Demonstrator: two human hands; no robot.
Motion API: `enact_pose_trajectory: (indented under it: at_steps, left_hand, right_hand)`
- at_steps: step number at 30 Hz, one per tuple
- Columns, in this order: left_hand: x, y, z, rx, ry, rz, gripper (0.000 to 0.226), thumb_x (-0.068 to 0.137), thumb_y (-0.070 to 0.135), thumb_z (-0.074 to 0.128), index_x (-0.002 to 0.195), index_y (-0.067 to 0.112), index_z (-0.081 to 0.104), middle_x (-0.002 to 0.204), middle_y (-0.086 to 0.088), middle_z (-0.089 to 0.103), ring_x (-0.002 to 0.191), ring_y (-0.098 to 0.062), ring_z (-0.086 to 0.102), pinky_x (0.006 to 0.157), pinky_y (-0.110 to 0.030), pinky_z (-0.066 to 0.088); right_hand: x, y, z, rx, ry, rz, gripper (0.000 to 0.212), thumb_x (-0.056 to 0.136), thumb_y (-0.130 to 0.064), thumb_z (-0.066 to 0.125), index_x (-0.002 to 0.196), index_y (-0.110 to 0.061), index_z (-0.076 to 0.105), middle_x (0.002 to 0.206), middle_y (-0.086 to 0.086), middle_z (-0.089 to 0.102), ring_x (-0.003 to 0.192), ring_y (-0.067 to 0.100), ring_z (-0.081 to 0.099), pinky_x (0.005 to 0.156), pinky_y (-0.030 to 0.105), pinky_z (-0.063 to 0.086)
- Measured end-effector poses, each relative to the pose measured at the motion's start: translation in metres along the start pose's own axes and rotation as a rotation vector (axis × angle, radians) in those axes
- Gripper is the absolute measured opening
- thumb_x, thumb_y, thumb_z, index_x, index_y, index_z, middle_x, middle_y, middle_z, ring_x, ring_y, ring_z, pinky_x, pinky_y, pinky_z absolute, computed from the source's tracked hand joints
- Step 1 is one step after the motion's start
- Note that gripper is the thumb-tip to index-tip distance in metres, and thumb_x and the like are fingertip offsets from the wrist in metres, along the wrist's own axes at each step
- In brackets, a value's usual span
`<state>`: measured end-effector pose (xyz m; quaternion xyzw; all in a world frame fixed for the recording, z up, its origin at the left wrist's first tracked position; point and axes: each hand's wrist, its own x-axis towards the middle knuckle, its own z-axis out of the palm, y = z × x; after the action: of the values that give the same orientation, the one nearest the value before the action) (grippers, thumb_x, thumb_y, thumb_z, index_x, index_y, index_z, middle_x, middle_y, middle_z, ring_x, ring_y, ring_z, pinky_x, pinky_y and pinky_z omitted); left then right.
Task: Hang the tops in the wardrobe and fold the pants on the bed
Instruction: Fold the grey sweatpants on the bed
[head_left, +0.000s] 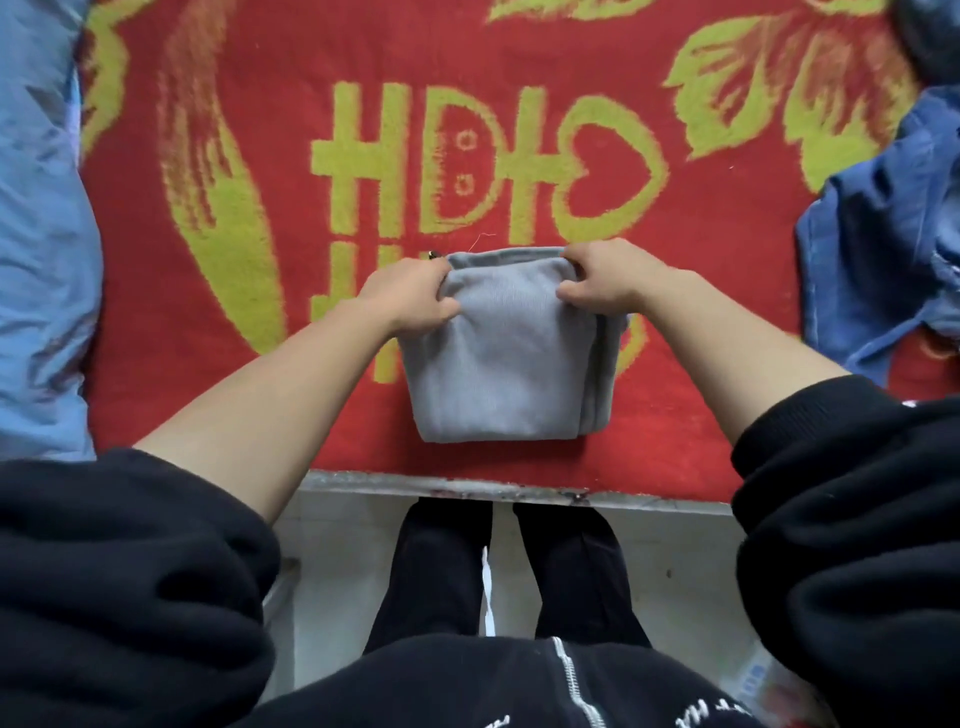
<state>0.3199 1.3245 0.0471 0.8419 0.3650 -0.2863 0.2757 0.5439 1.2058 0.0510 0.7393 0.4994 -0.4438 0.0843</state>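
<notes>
Grey pants (506, 358) lie folded into a small thick square on the red and yellow blanket (701, 291) that covers the bed, close to its near edge. My left hand (410, 296) grips the fold's far left corner, fingers curled round the cloth. At the far right corner my right hand (605, 280) grips the same top layer. A small dark object peeks out beside the left hand's fingertips; what it is cannot be told.
Crumpled blue denim clothing (883, 260) lies on the bed at the right. A light blue quilt or garment (36, 234) runs along the left side. The bed's pale edge (415, 483) is right in front of my legs.
</notes>
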Motion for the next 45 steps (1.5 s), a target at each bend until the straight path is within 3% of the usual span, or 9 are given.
enact_pose_trajectory:
  at_steps: [3, 5, 8, 16, 22, 30, 33, 39, 45]
  left_hand:
    - [0.038, -0.010, 0.012, 0.052, 0.015, 0.005, 0.044, 0.085, 0.028, 0.058, 0.126, 0.013, 0.049, 0.143, -0.014, 0.039, 0.130, -0.033, 0.039, 0.095, -0.047, 0.042]
    - [0.057, -0.014, 0.013, -0.096, -0.082, 0.041, 0.095, 0.074, 0.031, 0.074, 0.152, 0.019, 0.021, 0.162, -0.012, 0.011, 0.148, -0.028, 0.016, 0.116, -0.047, 0.026]
    - [0.072, -0.009, 0.015, -0.118, -0.198, 0.018, 0.142, 0.050, 0.045, 0.091, 0.155, 0.025, -0.002, 0.159, -0.009, 0.022, 0.146, -0.027, 0.025, 0.116, -0.048, 0.028]
    - [0.041, 0.025, 0.029, 0.113, -0.105, -0.100, 0.069, 0.053, 0.044, 0.089, 0.109, 0.019, 0.057, 0.111, -0.010, 0.066, 0.102, -0.034, 0.063, 0.071, -0.035, 0.046]
    - [-0.036, 0.032, 0.008, 0.104, 0.020, -0.040, 0.035, 0.073, 0.030, 0.067, 0.104, 0.021, 0.054, 0.104, -0.007, 0.060, 0.101, -0.032, 0.060, 0.067, -0.035, 0.042]
    - [-0.152, 0.033, -0.163, 0.247, 0.677, -0.074, 0.040, 0.070, 0.016, 0.069, 0.107, 0.018, 0.054, 0.110, -0.010, 0.048, 0.098, -0.033, 0.048, 0.062, -0.039, 0.041]
    - [-0.215, 0.036, -0.243, 0.348, 0.917, -0.082, 0.046, 0.069, 0.014, 0.068, 0.113, 0.015, 0.055, 0.124, -0.014, 0.050, 0.104, -0.036, 0.048, 0.070, -0.044, 0.047]
    - [-0.363, 0.047, -0.320, 0.509, 1.178, -0.297, 0.061, 0.072, 0.020, 0.066, 0.131, 0.017, 0.050, 0.126, -0.011, 0.060, 0.129, -0.038, 0.046, 0.103, -0.058, 0.035]
    - [-0.508, 0.048, -0.278, 0.483, 1.388, -0.574, 0.062, 0.069, 0.005, 0.068, 0.128, 0.019, 0.059, 0.093, -0.002, 0.069, 0.091, -0.032, 0.065, 0.055, -0.035, 0.051]
  right_hand:
    - [0.032, 0.009, 0.003, -0.030, 0.030, -0.027, 0.084, 0.075, -0.049, 0.069, 0.147, -0.019, 0.039, 0.149, 0.019, 0.036, 0.135, 0.037, 0.036, 0.107, 0.050, 0.039]
    - [0.048, 0.011, 0.004, -0.054, -0.008, -0.057, 0.122, 0.064, -0.063, 0.079, 0.158, -0.020, 0.014, 0.161, 0.019, 0.017, 0.148, 0.037, 0.016, 0.119, 0.051, 0.024]
    - [0.061, 0.009, 0.018, -0.125, -0.045, -0.033, 0.132, 0.052, -0.067, 0.085, 0.155, -0.018, 0.019, 0.149, 0.015, 0.044, 0.136, 0.037, 0.042, 0.107, 0.048, 0.042]
    - [0.039, -0.030, 0.016, -0.358, -0.075, 0.084, 0.070, 0.048, -0.068, 0.086, 0.091, -0.019, 0.059, 0.078, -0.001, 0.057, 0.074, 0.024, 0.055, 0.062, 0.032, 0.044]
    - [-0.034, -0.043, 0.005, -0.433, 0.131, -0.033, 0.052, 0.071, -0.056, 0.072, 0.111, -0.022, 0.066, 0.111, 0.006, 0.054, 0.107, 0.028, 0.055, 0.079, 0.037, 0.041]
    - [-0.136, -0.137, -0.132, -0.327, 0.720, -0.220, 0.049, 0.069, -0.035, 0.079, 0.106, -0.015, 0.055, 0.128, 0.008, 0.055, 0.113, 0.034, 0.054, 0.073, 0.044, 0.051]
    - [-0.191, -0.187, -0.202, -0.333, 0.929, -0.351, 0.037, 0.072, -0.025, 0.074, 0.099, -0.014, 0.052, 0.104, 0.007, 0.063, 0.093, 0.035, 0.063, 0.058, 0.040, 0.048]
    - [-0.307, -0.271, -0.279, -0.373, 1.123, -0.540, 0.057, 0.072, -0.065, 0.062, 0.106, -0.021, 0.052, 0.093, 0.002, 0.072, 0.082, 0.032, 0.071, 0.064, 0.037, 0.048]
    - [-0.377, -0.351, -0.260, -0.557, 1.081, -0.904, 0.076, 0.078, -0.062, 0.065, 0.145, -0.039, 0.037, 0.125, -0.005, 0.065, 0.104, 0.028, 0.067, 0.076, 0.037, 0.049]
